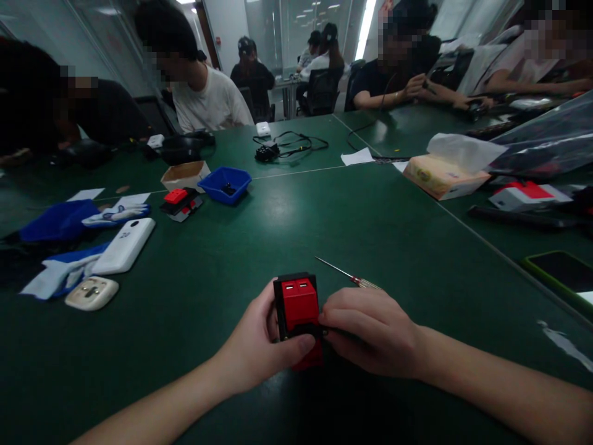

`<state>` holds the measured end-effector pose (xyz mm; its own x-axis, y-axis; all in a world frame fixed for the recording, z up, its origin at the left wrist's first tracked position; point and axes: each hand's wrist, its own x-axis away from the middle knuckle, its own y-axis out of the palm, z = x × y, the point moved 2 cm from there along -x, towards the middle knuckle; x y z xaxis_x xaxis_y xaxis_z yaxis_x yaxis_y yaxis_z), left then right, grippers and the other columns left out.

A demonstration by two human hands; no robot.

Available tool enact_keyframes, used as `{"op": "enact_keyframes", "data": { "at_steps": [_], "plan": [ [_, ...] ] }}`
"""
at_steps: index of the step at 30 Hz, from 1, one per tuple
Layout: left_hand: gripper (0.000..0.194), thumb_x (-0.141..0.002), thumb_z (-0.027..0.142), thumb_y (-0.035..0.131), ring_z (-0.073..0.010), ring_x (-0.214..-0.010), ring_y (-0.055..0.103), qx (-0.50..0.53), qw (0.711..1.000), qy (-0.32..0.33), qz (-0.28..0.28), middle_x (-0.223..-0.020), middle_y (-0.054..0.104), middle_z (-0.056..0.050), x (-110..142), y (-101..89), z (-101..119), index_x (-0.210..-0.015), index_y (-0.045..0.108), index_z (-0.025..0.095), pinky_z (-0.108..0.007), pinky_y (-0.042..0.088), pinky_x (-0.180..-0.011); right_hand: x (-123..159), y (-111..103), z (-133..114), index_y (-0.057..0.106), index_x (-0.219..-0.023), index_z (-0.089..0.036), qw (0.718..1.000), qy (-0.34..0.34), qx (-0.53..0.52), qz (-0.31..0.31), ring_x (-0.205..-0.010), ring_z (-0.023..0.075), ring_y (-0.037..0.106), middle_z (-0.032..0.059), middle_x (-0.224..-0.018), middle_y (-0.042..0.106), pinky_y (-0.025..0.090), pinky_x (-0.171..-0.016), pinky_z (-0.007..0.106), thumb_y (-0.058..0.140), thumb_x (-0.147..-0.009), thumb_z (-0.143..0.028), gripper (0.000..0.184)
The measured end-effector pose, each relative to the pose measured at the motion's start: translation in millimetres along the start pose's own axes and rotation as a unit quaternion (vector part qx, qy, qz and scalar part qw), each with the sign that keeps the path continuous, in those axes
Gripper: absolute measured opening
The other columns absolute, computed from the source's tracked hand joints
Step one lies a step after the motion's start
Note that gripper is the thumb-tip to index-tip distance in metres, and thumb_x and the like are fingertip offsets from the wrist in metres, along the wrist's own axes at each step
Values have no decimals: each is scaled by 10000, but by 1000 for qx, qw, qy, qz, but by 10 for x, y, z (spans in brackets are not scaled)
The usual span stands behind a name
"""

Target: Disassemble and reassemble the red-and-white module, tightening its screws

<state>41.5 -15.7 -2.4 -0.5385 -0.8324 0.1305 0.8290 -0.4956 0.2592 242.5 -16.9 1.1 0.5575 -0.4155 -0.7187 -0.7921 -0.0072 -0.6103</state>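
Left hand point(259, 346) clamped round red-and-black block point(300, 303), over near part of counter point(222, 272). Right hand point(380, 334) at block's right side — cannot tell whether fingers pinch anything. Sideways push could twist block from left grip; outward swing could knock screwdriver point(357, 282). Left thumb covers part of block; screwdriver's handle end hidden behind right hand.

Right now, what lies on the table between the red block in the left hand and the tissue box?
In the head view, a screwdriver lies between the red block and the tissue box, its handle partly hidden behind the right hand.
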Motion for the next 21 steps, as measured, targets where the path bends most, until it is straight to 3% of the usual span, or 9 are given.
{"op": "enact_keyframes", "data": {
  "at_steps": [5,8,10,12,14,18,21],
  "plan": [
    [559,-783,334,844,-273,-1046,730,-4,1000,-2,9,-1144,744,-120,10,17,-4,-1229,542,183,-398,576,-928,-19,-18,-10,603,-1087,-129,999,-10,34,-26,-765,165,669,76,-882,718,533,-678,274,528,-1005,-141,112],
    [542,-778,358,842,-262,-970,740,-28,999,15,41,-1087,746,-112,1,-12,16,-1197,552,173,-376,588,-870,-23,-38,28,629,-1010,-142,989,14,126,-79,-798,194,672,92,-922,717,551,-690,300,494,-1008,-153,136],
    [542,-763,383,852,-264,-943,740,-48,996,19,74,-1070,738,-111,-18,-71,40,-1166,560,166,-367,592,-837,25,-79,116,655,-1042,-139,956,77,243,-142,-816,244,673,129,-976,707,565,-667,351,485,-1018,-224,192],
    [557,-754,408,859,-275,-958,737,-63,992,19,107,-1083,729,-120,-43,-152,68,-1156,564,160,-379,596,-841,112,-161,233,656,-1156,-118,906,155,344,-192,-802,298,673,168,-1003,688,575,-631,414,494,-1019,-344,310],
    [578,-754,440,859,-279,-961,735,-69,988,24,134,-1089,726,-125,-66,-235,91,-1161,562,157,-394,600,-851,199,-256,330,664,-1116,-111,878,213,373,-210,-761,319,678,177,-963,675,578,-586,434,501,-1012,-410,356],
    [608,-765,482,849,-252,-878,741,-49,986,36,155,-1096,719,-118,-86,-333,96,-1186,548,162,-384,616,-797,256,-316,374,633,-948,-181,901,267,238,-245,-618,219,679,72,-811,671,565,-548,329,486,-1013,-252,176],
    [587,-790,482,833,-245,-872,739,-53,987,35,146,-1094,717,-120,-79,-332,81,-1189,550,158,-365,614,-776,189,-259,293,634,-1020,-182,930,257,163,-206,-618,180,685,57,-857,679,575,-552,295,470,-1039,-243,175]
  ]
}}
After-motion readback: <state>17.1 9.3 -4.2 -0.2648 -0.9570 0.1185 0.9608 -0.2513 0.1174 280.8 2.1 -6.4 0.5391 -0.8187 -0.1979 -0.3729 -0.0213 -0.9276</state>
